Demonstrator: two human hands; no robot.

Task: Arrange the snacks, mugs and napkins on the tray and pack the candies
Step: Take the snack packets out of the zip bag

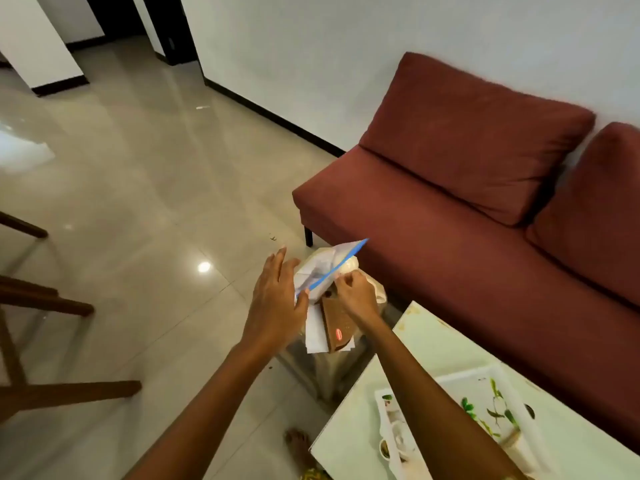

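A person's two hands hold up a clear plastic zip bag with a blue seal strip (322, 263) over a small pale stand (325, 370), beside a dark red sofa (450, 209). The right hand (355, 299) pinches the bag just below the blue strip, fingers curled. The left hand (273, 299) keeps its fingers straight along the bag's left edge, its thumb (304, 295) lying over the strip's near corner; whether it truly pinches there cannot be told.

Under the bag lie a brown cardboard box with a red label (337, 327) and white paper sheets (315, 337). Well apart, on the white bench (349, 427) at lower right, sits a white tray with a green leaf print (481, 379), with white mugs (398, 436) at its near end.

The step in hand looks like working the bag's mouth for the candies, though no candy can be made out inside. The bag is likely light, thin and limp, and slippery. The stiffer seal strip offers the surest hold, one hand at each end to keep the mouth taut; held by the film alone, it would sag and could spill.
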